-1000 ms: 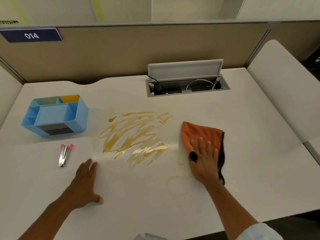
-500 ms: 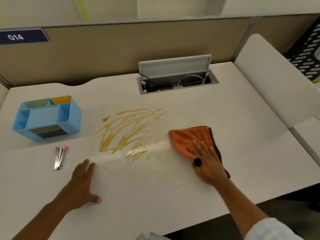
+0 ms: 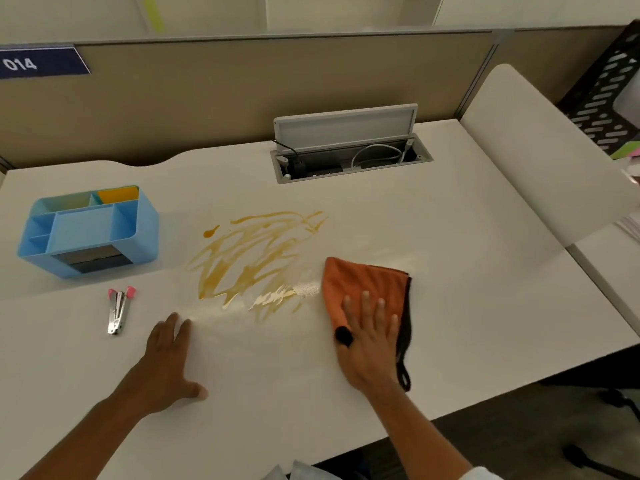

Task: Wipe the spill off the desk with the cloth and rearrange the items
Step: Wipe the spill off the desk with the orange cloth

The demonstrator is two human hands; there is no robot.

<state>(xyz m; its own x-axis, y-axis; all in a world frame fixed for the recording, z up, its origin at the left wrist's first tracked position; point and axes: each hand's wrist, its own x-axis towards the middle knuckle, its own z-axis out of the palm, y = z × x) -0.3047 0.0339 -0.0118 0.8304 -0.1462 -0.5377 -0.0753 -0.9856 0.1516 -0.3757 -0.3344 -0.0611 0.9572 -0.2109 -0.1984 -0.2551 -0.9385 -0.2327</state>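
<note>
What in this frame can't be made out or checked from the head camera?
- Cloth: the part under the right hand is covered, so any soaked-up liquid there is hidden.
- Organizer: its dark front recess is too shadowed to read.
- Cable box: its sockets are too small and dark.
- Black rack: cut off by the right edge.
- Left hand: its palm side faces the desk.

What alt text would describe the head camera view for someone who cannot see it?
A person's right hand presses an orange cloth flat on a white desk, beside a brown spill. The left hand rests flat; a stapler and blue organizer sit left.
</note>
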